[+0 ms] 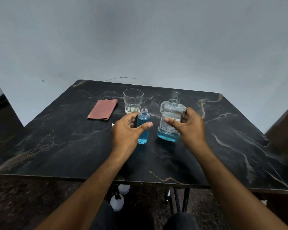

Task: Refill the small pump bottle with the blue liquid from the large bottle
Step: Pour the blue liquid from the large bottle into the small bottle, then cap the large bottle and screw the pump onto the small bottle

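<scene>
The small clear bottle (143, 118) stands upright on the black marble table (70, 146), its neck open with no pump on it, and blue liquid reaches its shoulder. My left hand (125, 135) curls round it, thumb across the front and fingers behind. To its right stands the large clear bottle (171, 110), uncapped, with a white label and a shallow layer of blue liquid at the bottom. My right hand (189, 128) grips it, thumb on the label and fingers round the right side. A small white thing (113, 125) peeks out left of my left hand; I cannot tell what it is.
An empty drinking glass (133, 102) stands just behind the small bottle. A folded reddish cloth (103, 109) lies to the left of the glass. A wall rises right behind the table. Under the table's front edge are white bottles (117, 202) and the table legs.
</scene>
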A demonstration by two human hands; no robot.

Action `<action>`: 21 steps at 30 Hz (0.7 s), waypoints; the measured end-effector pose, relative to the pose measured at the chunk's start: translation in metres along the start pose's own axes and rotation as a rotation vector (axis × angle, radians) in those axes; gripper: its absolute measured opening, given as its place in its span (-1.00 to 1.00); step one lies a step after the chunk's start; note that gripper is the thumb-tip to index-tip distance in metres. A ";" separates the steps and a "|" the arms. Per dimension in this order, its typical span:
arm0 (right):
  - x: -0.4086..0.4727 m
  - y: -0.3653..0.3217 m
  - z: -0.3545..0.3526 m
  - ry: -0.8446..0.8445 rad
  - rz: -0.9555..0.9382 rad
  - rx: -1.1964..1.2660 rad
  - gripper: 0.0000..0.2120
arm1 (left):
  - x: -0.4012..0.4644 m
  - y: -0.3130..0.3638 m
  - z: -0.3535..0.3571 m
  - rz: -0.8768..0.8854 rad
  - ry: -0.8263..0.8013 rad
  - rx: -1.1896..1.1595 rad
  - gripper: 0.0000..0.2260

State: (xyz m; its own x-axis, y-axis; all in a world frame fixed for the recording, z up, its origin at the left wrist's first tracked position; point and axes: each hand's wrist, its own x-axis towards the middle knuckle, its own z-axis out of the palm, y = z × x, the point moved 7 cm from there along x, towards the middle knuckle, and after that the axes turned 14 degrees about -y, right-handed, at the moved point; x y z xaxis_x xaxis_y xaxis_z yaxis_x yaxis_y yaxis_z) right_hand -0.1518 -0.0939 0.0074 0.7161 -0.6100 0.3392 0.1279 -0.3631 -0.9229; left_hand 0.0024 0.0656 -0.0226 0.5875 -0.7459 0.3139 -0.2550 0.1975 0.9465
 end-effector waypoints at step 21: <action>-0.010 0.013 0.002 -0.258 0.192 0.119 -0.31 | -0.003 -0.017 -0.003 -0.064 -0.059 0.032 -0.59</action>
State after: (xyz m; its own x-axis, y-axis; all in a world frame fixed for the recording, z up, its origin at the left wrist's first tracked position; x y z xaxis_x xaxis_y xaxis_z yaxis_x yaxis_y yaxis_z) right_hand -0.1557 -0.0910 -0.0078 0.8831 -0.4551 0.1139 0.0423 -0.1645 -0.9855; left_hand 0.0074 0.0669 -0.0393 0.5571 -0.7928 0.2471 -0.2436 0.1285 0.9613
